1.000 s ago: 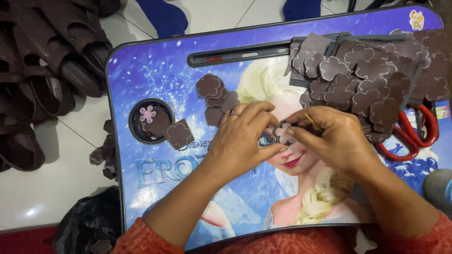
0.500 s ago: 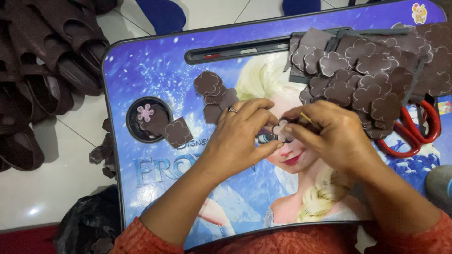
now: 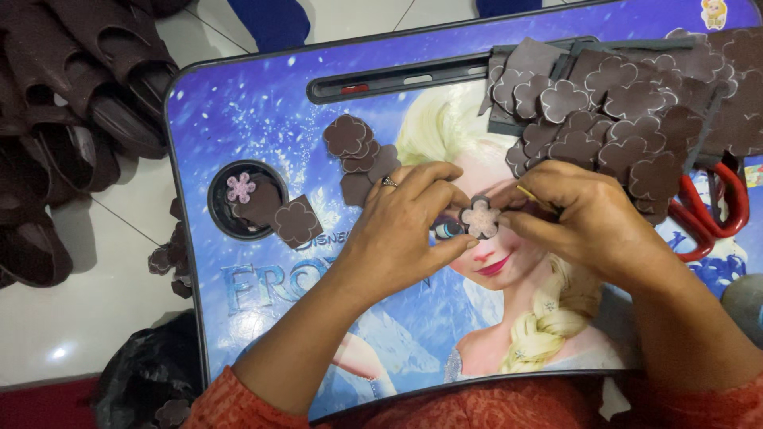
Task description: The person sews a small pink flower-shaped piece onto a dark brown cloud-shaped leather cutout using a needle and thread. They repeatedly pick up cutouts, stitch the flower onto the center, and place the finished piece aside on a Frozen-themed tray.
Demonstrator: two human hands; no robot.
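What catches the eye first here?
Both hands meet mid-tray: the left hand and right hand pinch a small pale flower cutout. A heap of brown flower shapes fills the tray's far right corner, with red scissors beside it.

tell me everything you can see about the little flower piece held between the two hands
The flower piece is small, with rounded petals, a pale pinkish face and a dark brown edge showing around it, as if cut from thin foam sheet. It faces up toward the camera, held just above the blue lap table. Fingertips of the left hand pinch its left side, and those of the right hand its right. Its underside is hidden.
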